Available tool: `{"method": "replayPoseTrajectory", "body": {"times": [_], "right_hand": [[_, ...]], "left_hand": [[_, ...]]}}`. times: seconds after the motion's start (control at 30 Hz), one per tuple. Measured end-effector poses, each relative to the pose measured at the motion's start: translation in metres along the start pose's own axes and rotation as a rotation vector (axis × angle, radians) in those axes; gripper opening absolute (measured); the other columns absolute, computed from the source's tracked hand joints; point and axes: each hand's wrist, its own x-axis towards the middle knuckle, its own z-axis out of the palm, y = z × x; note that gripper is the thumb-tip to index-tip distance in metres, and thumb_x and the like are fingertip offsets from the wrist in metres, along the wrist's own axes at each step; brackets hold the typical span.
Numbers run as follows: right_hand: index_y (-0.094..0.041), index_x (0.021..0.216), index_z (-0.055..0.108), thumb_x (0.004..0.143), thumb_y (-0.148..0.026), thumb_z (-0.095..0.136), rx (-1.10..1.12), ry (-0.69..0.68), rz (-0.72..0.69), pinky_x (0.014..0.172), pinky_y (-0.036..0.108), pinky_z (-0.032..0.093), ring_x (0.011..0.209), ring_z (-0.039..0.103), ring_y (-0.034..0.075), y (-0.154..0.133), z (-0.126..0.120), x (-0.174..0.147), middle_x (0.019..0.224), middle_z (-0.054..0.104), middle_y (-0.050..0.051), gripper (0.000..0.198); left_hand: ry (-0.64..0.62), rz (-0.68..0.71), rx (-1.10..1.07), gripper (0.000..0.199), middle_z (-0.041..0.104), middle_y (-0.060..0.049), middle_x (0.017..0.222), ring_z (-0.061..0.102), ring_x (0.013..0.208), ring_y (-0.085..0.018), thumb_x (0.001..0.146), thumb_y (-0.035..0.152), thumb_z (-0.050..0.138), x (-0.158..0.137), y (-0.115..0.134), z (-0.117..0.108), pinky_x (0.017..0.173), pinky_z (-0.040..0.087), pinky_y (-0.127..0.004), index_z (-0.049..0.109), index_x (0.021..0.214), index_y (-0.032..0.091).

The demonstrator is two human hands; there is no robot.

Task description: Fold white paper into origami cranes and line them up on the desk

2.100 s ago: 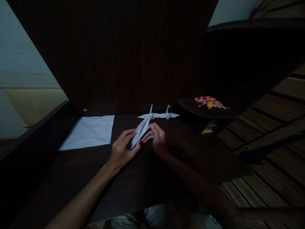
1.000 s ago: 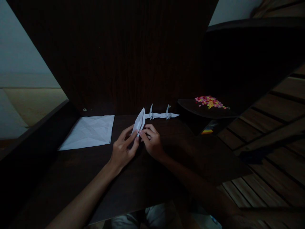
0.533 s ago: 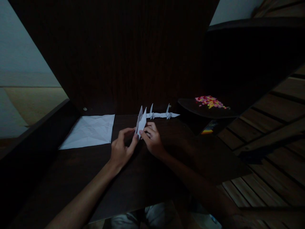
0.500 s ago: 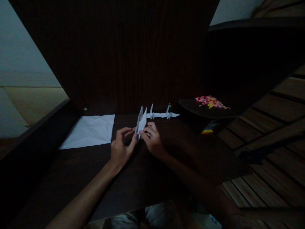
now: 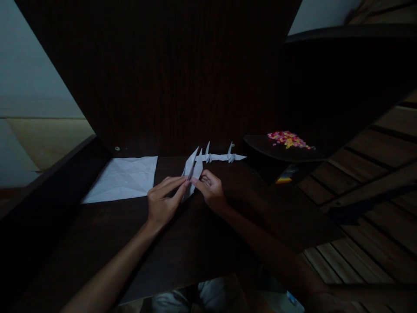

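Observation:
Between my two hands is a folded piece of white paper (image 5: 196, 169) with two long points standing up at the far end. My left hand (image 5: 163, 200) pinches its left layer between thumb and fingers. Thumb and bent fingers of my right hand (image 5: 211, 189) close on the right layer. Just beyond the held paper, two folded paper cranes (image 5: 232, 157) rest in a row against the back panel, the left one partly hidden. To the left of my hands lies a creased white paper sheet (image 5: 125, 178), flat on the dark table.
A heap of small pink, red and yellow pieces (image 5: 288, 139) sits on a dark curved shelf (image 5: 260, 145) at the right. Below that shelf is a dark box with a yellow-orange stripe (image 5: 284, 179). A tall dark panel (image 5: 182, 78) closes off the back, and a raised edge (image 5: 48, 174) runs along the left.
The folded paper has tilted and its layers now spread differently, with the lower end showing under my hands. My left fingers have straightened and moved onto the paper's near part.

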Motion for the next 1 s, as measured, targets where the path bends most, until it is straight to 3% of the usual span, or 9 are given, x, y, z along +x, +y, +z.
{"method": "replayPoseTrajectory", "body": {"times": [0.17,0.3,0.4,0.6,0.8,1.0], "right_hand": [[-0.019,0.079,0.057,0.072,-0.035,0.070,0.050,0.019,0.058,0.070,0.028,0.048,0.074,0.063,0.016,0.001,-0.001,0.001,0.077,0.066,0.001,0.022],[-0.019,0.081,0.059,0.071,-0.037,0.071,0.098,0.016,0.108,0.070,0.029,0.048,0.075,0.064,0.017,0.005,-0.001,0.001,0.080,0.068,0.002,0.023],[-0.019,0.080,0.059,0.070,-0.037,0.072,0.123,0.027,0.132,0.069,0.029,0.048,0.074,0.064,0.017,0.007,-0.001,0.001,0.078,0.068,0.002,0.024],[-0.019,0.079,0.060,0.069,-0.038,0.074,0.132,0.029,0.141,0.067,0.028,0.049,0.074,0.065,0.018,0.009,0.000,0.001,0.076,0.069,0.002,0.026],[-0.019,0.081,0.061,0.066,-0.036,0.077,0.194,0.038,0.175,0.067,0.029,0.051,0.070,0.065,0.016,0.016,-0.002,0.002,0.078,0.069,0.002,0.028],[-0.019,0.084,0.061,0.059,-0.033,0.082,0.226,0.091,0.203,0.069,0.029,0.053,0.072,0.066,0.016,0.016,-0.003,0.005,0.083,0.071,0.003,0.036]], "left_hand": [[0.059,-0.108,-0.009,0.015,0.069,-0.004,0.089,0.066,0.077,-0.015,0.076,0.022,0.070,0.001,0.003,0.000,0.070,0.055,-0.029,0.073,0.091,0.021],[0.125,-0.335,-0.217,0.032,0.067,-0.005,0.089,0.065,0.066,-0.012,0.070,0.026,0.075,0.002,0.006,0.005,0.062,0.055,-0.025,0.066,0.098,0.016],[0.121,-0.438,-0.266,0.032,0.069,-0.005,0.082,0.064,0.063,-0.012,0.068,0.027,0.076,0.003,0.007,0.007,0.060,0.053,-0.024,0.066,0.095,0.014],[0.046,-0.523,-0.395,0.035,0.070,-0.005,0.081,0.063,0.066,-0.013,0.063,0.026,0.079,0.007,0.005,0.005,0.063,0.053,-0.025,0.066,0.093,0.013],[0.021,-0.636,-0.501,0.043,0.072,-0.006,0.082,0.068,0.076,-0.017,0.060,0.025,0.080,0.009,0.004,0.004,0.076,0.055,-0.031,0.062,0.098,0.014],[-0.008,-0.622,-0.534,0.043,0.071,-0.009,0.094,0.068,0.078,-0.017,0.065,0.024,0.078,0.009,0.003,0.004,0.076,0.056,-0.031,0.058,0.102,0.014]]}}
